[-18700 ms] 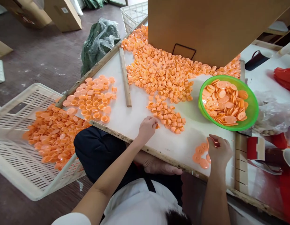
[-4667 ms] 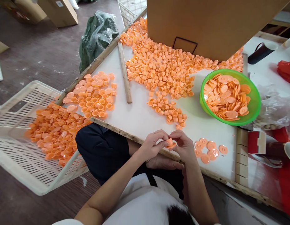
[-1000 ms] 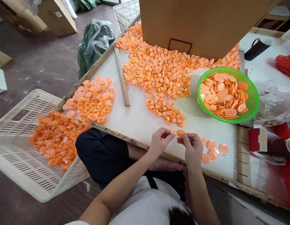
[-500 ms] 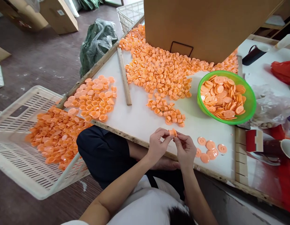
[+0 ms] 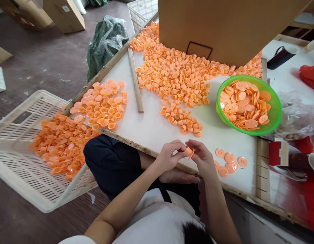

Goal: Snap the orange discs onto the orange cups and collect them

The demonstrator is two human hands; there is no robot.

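Observation:
My left hand (image 5: 172,155) pinches a small orange plastic cup (image 5: 189,152) with a wide flat rim, just above the table's near edge. The cup lies tilted, its rim towards my right hand. Close beside it, my right hand (image 5: 204,158) has its fingers and thumb apart around the rim side; whether the thumb still touches the rim I cannot tell. Several loose orange discs (image 5: 229,157) lie on the table right of my hands. Beyond my hands is a small group of orange cups (image 5: 181,117). A green bowl (image 5: 276,110) full of orange discs stands at the right.
Many cups (image 5: 177,71) spread before a large cardboard box (image 5: 223,30). A wooden strip (image 5: 136,81) separates them from rimmed pieces (image 5: 106,105) at the left. A white plastic crate (image 5: 22,149) on the floor holds more. A dark mug (image 5: 281,58) lies far right.
The cup has turned so its rim faces right and down. My right fingers have spread away from it, while my left hand keeps its pinch. The view has shifted slightly.

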